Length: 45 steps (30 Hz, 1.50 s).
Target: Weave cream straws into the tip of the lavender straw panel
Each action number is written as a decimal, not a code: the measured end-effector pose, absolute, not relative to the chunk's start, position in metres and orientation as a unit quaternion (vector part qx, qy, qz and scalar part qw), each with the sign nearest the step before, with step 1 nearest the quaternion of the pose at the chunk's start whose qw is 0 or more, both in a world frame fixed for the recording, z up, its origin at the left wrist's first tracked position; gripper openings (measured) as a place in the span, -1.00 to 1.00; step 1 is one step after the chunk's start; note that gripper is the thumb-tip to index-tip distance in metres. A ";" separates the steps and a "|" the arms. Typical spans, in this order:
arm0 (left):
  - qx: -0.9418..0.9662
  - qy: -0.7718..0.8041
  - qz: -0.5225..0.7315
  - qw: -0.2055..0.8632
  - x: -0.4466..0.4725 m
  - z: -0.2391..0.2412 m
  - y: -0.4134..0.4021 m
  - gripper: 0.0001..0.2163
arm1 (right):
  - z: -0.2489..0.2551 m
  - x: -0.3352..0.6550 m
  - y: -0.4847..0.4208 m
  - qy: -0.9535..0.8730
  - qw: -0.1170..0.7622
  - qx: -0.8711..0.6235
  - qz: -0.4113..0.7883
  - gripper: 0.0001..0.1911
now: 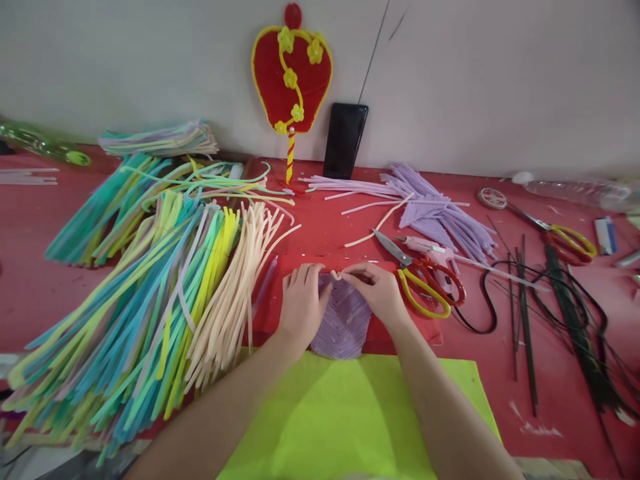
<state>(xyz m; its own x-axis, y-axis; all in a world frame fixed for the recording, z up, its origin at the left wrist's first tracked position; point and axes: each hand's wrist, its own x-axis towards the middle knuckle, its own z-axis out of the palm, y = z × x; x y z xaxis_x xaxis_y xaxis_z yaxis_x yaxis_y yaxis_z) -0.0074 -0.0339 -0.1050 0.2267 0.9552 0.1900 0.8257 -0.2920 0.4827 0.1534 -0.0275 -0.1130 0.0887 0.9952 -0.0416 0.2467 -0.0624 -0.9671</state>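
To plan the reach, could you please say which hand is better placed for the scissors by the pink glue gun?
Probably the right hand: it is beside the scissors, while the left hand is farther, across the purple piece. Both apparently hold a beige strip.

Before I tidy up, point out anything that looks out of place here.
A lone cream pipe cleaner lies by the lilac stems, away from the cream bundle left of the left hand. Whitish marks, possibly scuffs, mar the red table at lower right.
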 end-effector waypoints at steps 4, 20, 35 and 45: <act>0.771 0.575 0.234 0.140 -0.008 -0.107 -0.032 -0.75 | -0.112 0.151 -0.029 -0.552 0.418 -0.609 0.387 -0.89; 0.818 0.514 0.239 0.097 -0.008 -0.110 -0.034 -0.74 | -0.117 0.150 -0.028 -0.616 0.418 -0.611 0.270 -0.96; 0.802 0.535 0.239 0.115 -0.006 -0.109 -0.030 -0.80 | -0.115 0.145 -0.029 -0.606 0.407 -0.635 0.253 -0.89; 0.798 0.522 0.270 0.129 -0.008 -0.108 -0.029 -0.78 | -0.115 0.145 -0.030 -0.610 0.420 -0.629 0.236 -0.91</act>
